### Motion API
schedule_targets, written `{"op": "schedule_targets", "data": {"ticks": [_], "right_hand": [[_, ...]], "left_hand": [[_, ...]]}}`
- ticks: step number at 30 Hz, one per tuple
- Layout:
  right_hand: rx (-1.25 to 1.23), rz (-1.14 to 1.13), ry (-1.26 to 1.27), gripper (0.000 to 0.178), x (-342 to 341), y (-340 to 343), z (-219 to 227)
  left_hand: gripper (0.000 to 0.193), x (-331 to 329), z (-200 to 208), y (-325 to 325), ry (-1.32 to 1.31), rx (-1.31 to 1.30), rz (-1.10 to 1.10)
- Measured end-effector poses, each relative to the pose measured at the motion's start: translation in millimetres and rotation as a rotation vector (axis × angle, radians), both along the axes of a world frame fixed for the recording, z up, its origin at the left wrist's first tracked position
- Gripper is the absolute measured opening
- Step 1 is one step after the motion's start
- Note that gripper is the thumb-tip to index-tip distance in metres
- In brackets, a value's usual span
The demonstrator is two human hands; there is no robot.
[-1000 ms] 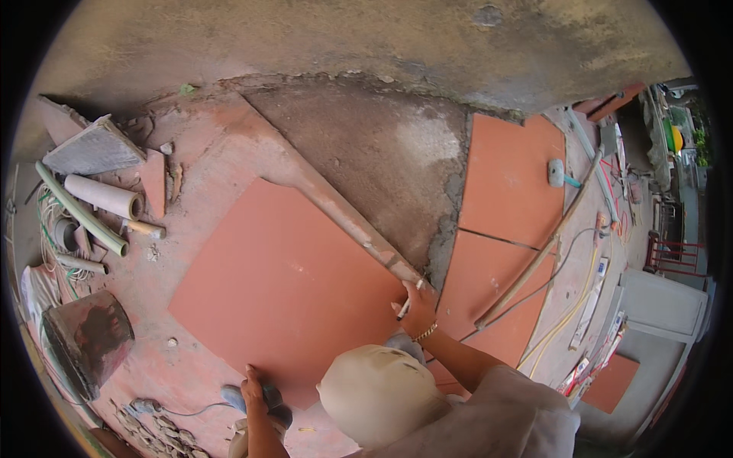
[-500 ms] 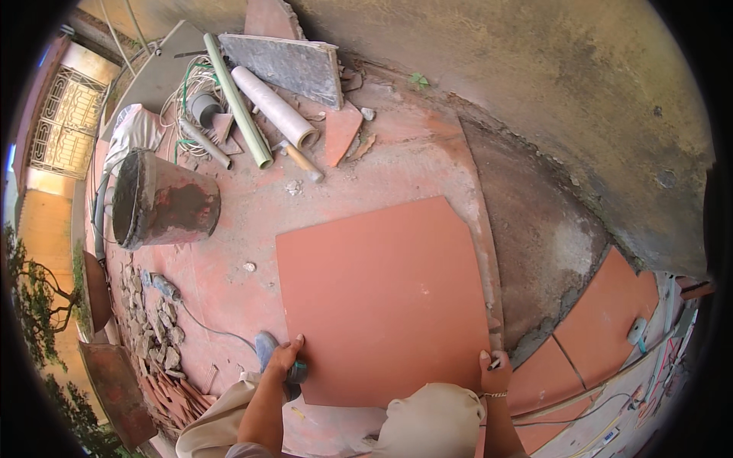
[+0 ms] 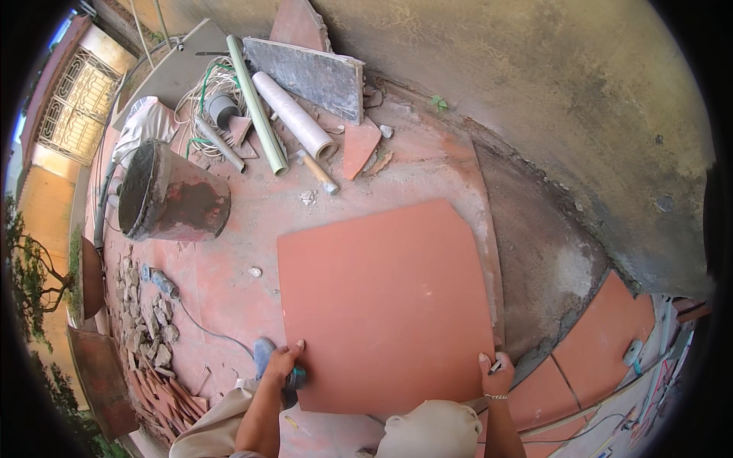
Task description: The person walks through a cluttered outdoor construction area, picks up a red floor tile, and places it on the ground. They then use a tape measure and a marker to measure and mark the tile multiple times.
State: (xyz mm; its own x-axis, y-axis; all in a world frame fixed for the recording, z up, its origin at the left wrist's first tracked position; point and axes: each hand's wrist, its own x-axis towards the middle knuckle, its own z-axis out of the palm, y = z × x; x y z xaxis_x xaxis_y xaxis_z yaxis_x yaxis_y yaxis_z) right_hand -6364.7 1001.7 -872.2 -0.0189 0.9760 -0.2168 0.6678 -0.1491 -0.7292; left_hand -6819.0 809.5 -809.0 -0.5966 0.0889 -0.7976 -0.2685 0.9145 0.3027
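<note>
A large terracotta tile (image 3: 382, 305) with one far corner cut off lies in front of me. My left hand (image 3: 284, 360) grips its near left edge, thumb on top and fingers underneath, mostly hidden. On the opposite edge, my right hand (image 3: 498, 372) pinches the tile with the thumb on its face. A small dark pen-like stick also shows between the fingers of that hand. My knee, in beige trousers, is just below the tile's near edge.
A mortar-smeared bucket (image 3: 179, 195) stands at left. Farther off lie a hammer (image 3: 319, 174), a green pipe (image 3: 258, 107) and a white roll (image 3: 296, 114). A corded grinder (image 3: 162, 284) rests near stone rubble (image 3: 156, 324). Laid tiles (image 3: 603, 343) border bare mortar at right.
My view has shifted slightly, so the surroundings sit a little differently in the picture. Both hands keep their hold on the tile, whose near edge appears slightly lower.
</note>
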Motion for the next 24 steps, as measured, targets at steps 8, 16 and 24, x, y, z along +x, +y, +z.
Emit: {"op": "schedule_targets", "data": {"ticks": [8, 16, 24], "right_hand": [[0.083, 0.074, -0.025, 0.037, -98, 95, 0], [-0.023, 0.031, -0.053, 0.05, -200, 153, -24], [0.052, 0.111, -0.123, 0.051, -198, 147, -30]], "left_hand": [[0.065, -98, -19, 45, 0.041, 0.23, 0.037], [0.057, -205, -50, 111, 0.11, 0.249, -0.039], [0.058, -218, -79, 115, 0.057, 0.345, 0.061]]}}
